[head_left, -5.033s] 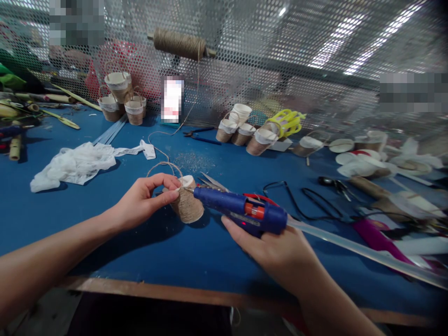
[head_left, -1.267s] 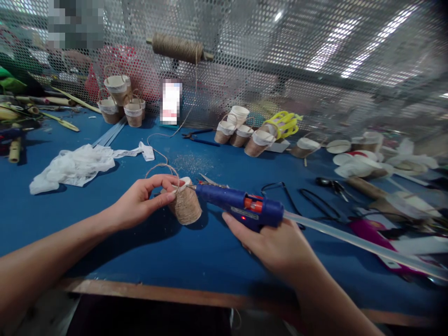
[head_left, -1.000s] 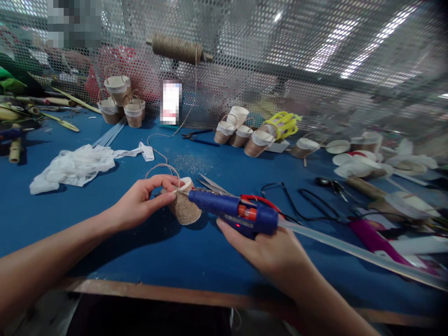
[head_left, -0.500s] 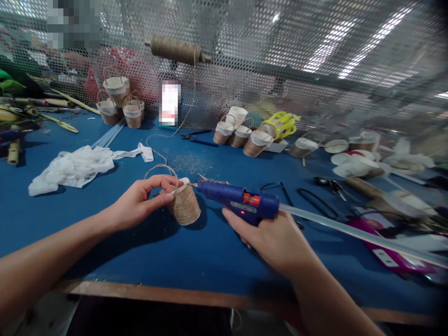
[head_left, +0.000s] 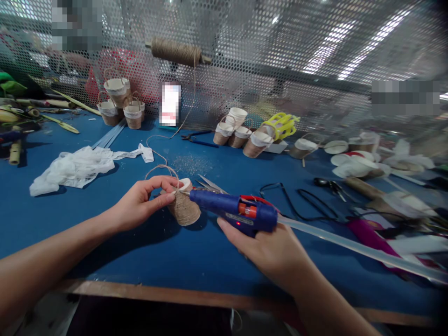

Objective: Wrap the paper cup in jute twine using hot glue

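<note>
My left hand [head_left: 143,203] pinches the white rim of a small twine-wrapped cup [head_left: 184,208] that rests on the blue table [head_left: 147,256]. A loop of twine [head_left: 159,169] rises from the cup behind my fingers. My right hand [head_left: 273,249] grips a blue glue gun [head_left: 234,213], whose nozzle touches the cup's rim near my left thumb. A clear glue stick [head_left: 350,247] juts out of the gun's back toward the right.
Scissors [head_left: 210,185] lie just behind the gun. White fabric [head_left: 75,165] sits at left, finished cups [head_left: 121,100] and more cups [head_left: 241,131] near the mesh wall, a twine spool [head_left: 177,50] above. Black cables [head_left: 308,205] and cluttered materials fill the right.
The glue gun has swung back and forth at the cup's rim; its nozzle now sits slightly lower and closer to my left thumb. My left hand has kept its hold.
</note>
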`<move>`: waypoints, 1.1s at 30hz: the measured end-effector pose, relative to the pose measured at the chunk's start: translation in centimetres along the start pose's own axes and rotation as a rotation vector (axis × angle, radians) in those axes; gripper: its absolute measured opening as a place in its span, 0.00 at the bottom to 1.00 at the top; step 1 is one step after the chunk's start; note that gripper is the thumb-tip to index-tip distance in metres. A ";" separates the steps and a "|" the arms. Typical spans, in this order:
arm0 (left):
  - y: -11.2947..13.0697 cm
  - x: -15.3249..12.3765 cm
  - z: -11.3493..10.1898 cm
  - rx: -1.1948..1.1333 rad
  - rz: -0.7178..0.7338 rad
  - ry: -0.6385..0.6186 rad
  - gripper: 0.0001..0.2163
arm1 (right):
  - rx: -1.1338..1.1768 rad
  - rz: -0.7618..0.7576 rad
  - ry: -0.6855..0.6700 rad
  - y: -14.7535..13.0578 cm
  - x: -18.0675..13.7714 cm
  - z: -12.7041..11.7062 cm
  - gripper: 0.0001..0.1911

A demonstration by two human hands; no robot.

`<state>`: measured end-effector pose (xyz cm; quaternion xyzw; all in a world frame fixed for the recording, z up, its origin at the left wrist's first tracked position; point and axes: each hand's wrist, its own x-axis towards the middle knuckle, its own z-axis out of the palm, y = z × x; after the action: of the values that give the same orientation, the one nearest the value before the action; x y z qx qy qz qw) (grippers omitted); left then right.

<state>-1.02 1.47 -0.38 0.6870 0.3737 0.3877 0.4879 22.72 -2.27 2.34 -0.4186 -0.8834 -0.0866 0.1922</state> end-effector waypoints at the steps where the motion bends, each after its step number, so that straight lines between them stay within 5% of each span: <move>1: 0.0 0.0 0.0 -0.006 0.004 -0.005 0.06 | 0.017 0.003 -0.007 -0.1 0.0 0.0 0.14; 17: -0.1 -0.1 -0.3 0.046 0.020 -0.022 0.06 | 0.365 0.390 -0.059 0.0 1.2 -1.1 0.19; 27: 0.0 0.0 -0.3 0.050 0.014 -0.007 0.06 | 0.239 0.182 -0.079 0.4 0.8 -1.0 0.15; 33: 0.0 0.1 -0.1 0.043 -0.003 0.006 0.07 | 0.180 0.196 -0.040 -0.1 0.3 -0.8 0.13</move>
<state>-1.08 1.54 -0.32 0.6958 0.3844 0.3808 0.4723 22.69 -2.38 3.15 -0.4854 -0.8461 0.0205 0.2191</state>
